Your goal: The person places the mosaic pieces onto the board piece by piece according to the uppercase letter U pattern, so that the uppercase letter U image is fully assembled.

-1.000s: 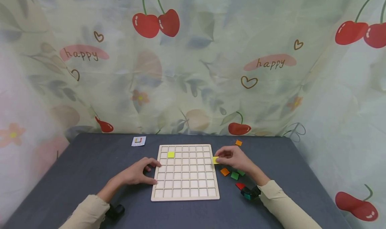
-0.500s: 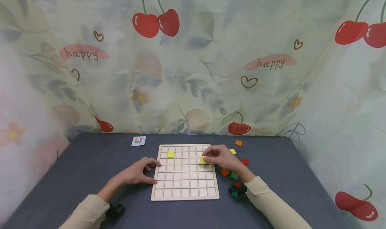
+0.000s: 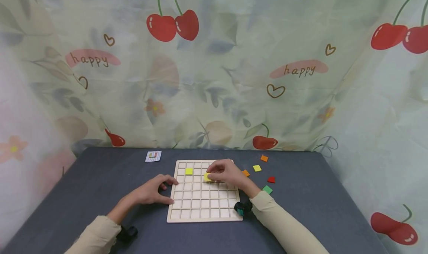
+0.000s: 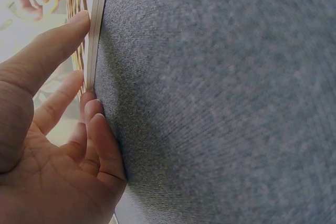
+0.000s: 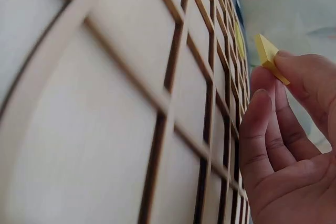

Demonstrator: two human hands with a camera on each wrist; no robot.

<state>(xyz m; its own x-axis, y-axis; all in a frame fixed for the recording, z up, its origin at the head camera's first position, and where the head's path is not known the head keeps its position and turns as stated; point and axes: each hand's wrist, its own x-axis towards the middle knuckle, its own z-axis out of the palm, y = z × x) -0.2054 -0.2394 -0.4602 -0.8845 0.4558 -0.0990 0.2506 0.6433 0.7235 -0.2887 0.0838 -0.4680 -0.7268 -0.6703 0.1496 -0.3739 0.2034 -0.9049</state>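
A pale wooden grid board (image 3: 204, 221) lies flat on the dark table in the head view. One yellow square tile (image 3: 189, 171) sits in a cell of its second row. My right hand (image 3: 227, 174) is over the board's upper right part, pinching another yellow tile (image 3: 206, 177) between thumb and fingertips. The right wrist view shows this tile (image 5: 268, 56) tilted and apart from the grid. My left hand (image 3: 155, 190) rests at the board's left edge. In the left wrist view, its thumb and index tip touch the rim, with the other fingers (image 4: 107, 145) bent beside it.
Right of the board lie loose tiles: orange (image 3: 264, 158), yellow (image 3: 257, 168), another orange (image 3: 245, 173), red (image 3: 271, 179) and green (image 3: 267, 189). A small pattern card (image 3: 153, 156) lies at the back left. A printed curtain (image 3: 214, 79) hangs behind the table.
My right hand has carried the yellow tile leftward from the board's right edge to over its upper middle, uncovering loose tiles on the right. The left hand and board have stayed put.
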